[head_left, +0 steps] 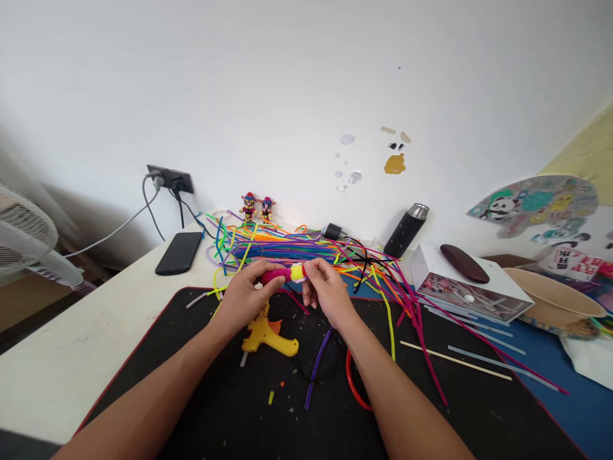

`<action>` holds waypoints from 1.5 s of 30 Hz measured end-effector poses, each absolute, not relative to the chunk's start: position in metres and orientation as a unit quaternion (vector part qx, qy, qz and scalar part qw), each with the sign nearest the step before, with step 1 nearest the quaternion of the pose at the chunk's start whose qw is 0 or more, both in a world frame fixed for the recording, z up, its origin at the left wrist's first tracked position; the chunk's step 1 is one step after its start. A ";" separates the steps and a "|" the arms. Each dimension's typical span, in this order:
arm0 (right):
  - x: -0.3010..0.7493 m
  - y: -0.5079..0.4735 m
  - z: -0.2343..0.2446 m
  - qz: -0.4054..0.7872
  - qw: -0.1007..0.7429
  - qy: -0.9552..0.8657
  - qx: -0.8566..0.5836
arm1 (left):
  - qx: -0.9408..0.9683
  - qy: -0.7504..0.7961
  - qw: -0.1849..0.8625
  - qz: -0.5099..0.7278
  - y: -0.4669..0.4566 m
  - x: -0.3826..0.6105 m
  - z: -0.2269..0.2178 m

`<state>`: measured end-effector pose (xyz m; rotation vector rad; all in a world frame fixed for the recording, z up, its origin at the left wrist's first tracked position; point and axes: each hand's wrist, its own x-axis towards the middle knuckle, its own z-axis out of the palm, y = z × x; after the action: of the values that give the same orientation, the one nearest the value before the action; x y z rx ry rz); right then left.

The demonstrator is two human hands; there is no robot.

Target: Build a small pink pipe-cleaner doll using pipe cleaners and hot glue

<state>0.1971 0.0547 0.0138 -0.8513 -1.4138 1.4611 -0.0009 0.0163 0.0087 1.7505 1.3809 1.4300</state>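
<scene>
A small figure wound from pipe cleaners (297, 273), magenta at one end, yellow in the middle and red at the other, lies sideways between my hands. My left hand (251, 291) is closed around its magenta end. With thumb and fingertips, my right hand (328, 291) pinches the red end; part of that end is hidden by the fingers. Below my left hand a yellow glue gun (275, 342) rests on the black mat (215, 396). A purple pipe cleaner (317, 370) and a red one (352, 383) lie under my right hand and forearm.
Many coloured pipe cleaners (287, 251) are heaped at the back, near two small finished-looking figures (249, 207). A phone (179, 253) lies left. To the right are a black flask (406, 231), a white box (472, 281), glue sticks (500, 367) and a bowl (550, 291).
</scene>
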 end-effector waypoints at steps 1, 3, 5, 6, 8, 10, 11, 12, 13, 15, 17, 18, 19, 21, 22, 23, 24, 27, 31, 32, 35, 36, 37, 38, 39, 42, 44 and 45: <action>0.197 0.054 0.014 0.592 0.453 -0.571 -0.344 | 0.641 0.506 0.244 0.523 0.017 -0.001 0.008; 0.196 0.053 0.015 0.593 0.455 -0.568 -0.345 | 0.640 0.507 0.247 0.523 0.017 -0.001 0.007; 0.196 0.052 0.017 0.594 0.458 -0.564 -0.346 | 0.638 0.506 0.252 0.523 0.017 -0.002 0.006; 0.196 0.052 0.018 0.595 0.458 -0.563 -0.346 | 0.637 0.505 0.256 0.524 0.017 -0.002 0.005; 0.196 0.051 0.020 0.595 0.459 -0.562 -0.346 | 0.634 0.504 0.264 0.524 0.017 -0.002 0.005; 0.197 0.051 0.021 0.597 0.459 -0.560 -0.346 | 0.627 0.505 0.275 0.526 0.017 -0.001 0.006; 0.197 0.051 0.022 0.598 0.459 -0.559 -0.346 | 0.620 0.506 0.283 0.528 0.016 0.000 0.007; 0.197 0.051 0.022 0.599 0.460 -0.557 -0.345 | 0.612 0.505 0.293 0.533 0.016 0.001 0.008; 0.197 0.051 0.023 0.601 0.461 -0.555 -0.344 | 0.602 0.504 0.304 0.540 0.016 0.002 0.010; 0.196 0.050 0.023 0.602 0.463 -0.553 -0.344 | 0.582 0.496 0.329 0.554 0.015 0.003 0.013; 0.196 0.050 0.023 0.600 0.463 -0.552 -0.347 | 0.558 0.491 0.361 0.563 0.015 0.003 0.015; 0.196 0.050 0.023 0.599 0.463 -0.552 -0.350 | 0.543 0.490 0.381 0.566 0.016 0.003 0.016; 0.196 0.050 0.023 0.598 0.464 -0.551 -0.352 | 0.524 0.488 0.404 0.570 0.016 0.003 0.015; 0.196 0.051 0.022 0.597 0.467 -0.549 -0.352 | 0.477 0.476 0.454 0.583 0.018 0.002 0.014; 0.196 0.051 0.022 0.598 0.470 -0.547 -0.350 | 0.450 0.465 0.479 0.593 0.019 0.002 0.013; 0.196 0.051 0.022 0.598 0.473 -0.545 -0.348 | 0.424 0.452 0.504 0.602 0.020 0.002 0.012; 0.197 0.052 0.022 0.598 0.476 -0.544 -0.345 | 0.399 0.438 0.527 0.609 0.020 0.003 0.011; 0.198 0.052 0.023 0.594 0.488 -0.543 -0.338 | 0.345 0.410 0.587 0.607 0.018 0.006 0.013; 0.199 0.052 0.026 0.595 0.498 -0.538 -0.330 | 0.323 0.390 0.634 0.584 0.014 0.012 0.018; 0.198 0.051 0.027 0.596 0.499 -0.535 -0.330 | 0.325 0.384 0.643 0.578 0.012 0.013 0.018; 0.197 0.050 0.028 0.603 0.498 -0.527 -0.334 | 0.343 0.374 0.661 0.553 0.010 0.017 0.018; 0.197 0.050 0.029 0.604 0.496 -0.526 -0.335 | 0.352 0.374 0.664 0.543 0.009 0.018 0.018; 0.197 0.050 0.029 0.604 0.493 -0.528 -0.336 | 0.361 0.374 0.667 0.533 0.008 0.019 0.018; 0.197 0.050 0.029 0.604 0.490 -0.532 -0.336 | 0.370 0.376 0.669 0.523 0.007 0.019 0.017; 0.197 0.050 0.029 0.602 0.486 -0.536 -0.338 | 0.380 0.378 0.670 0.513 0.007 0.020 0.017; 0.198 0.051 0.028 0.596 0.478 -0.546 -0.345 | 0.413 0.386 0.661 0.494 0.006 0.020 0.015; 0.198 0.051 0.027 0.590 0.476 -0.550 -0.349 | 0.439 0.390 0.647 0.486 0.005 0.020 0.014; 0.198 0.051 0.026 0.588 0.476 -0.553 -0.350 | 0.453 0.392 0.638 0.483 0.005 0.019 0.014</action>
<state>0.1984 0.0513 0.0263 -0.8553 -1.3511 1.4362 0.0188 0.0055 0.0139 1.0337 0.8946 1.1034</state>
